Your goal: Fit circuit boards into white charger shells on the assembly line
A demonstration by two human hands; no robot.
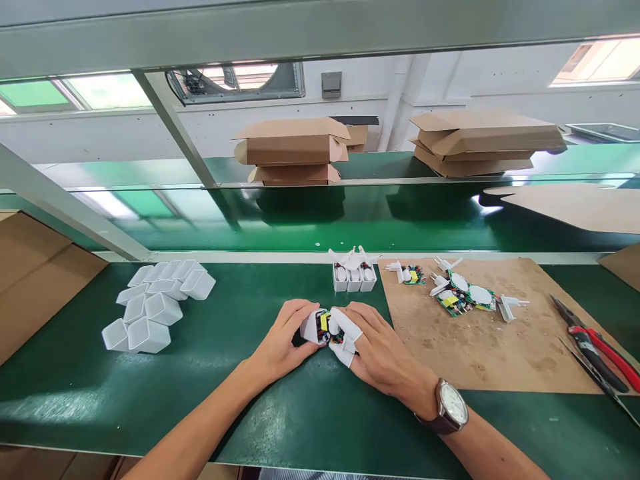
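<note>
My left hand (281,341) is closed around a small white plastic housing (309,327) at the front middle of the green table. My right hand (384,352), with white finger covers on its thumb and fingers, is closed on a circuit board (325,321) with yellow and dark components. The board sits at the open end of the housing, its far end hidden by the right fingers. How far inside it reaches I cannot tell. Behind the hands, several white housings (354,283) stand in a row, with boards and white plug parts sticking out of the top.
Several hollow white housings (149,335) stand grouped at left. On a brown cardboard sheet (505,363) at right lie several circuit boards (456,293), red-and-black pliers (595,347) and tweezers (583,363). A cardboard box (40,280) is at far left. A conveyor (370,223) runs behind.
</note>
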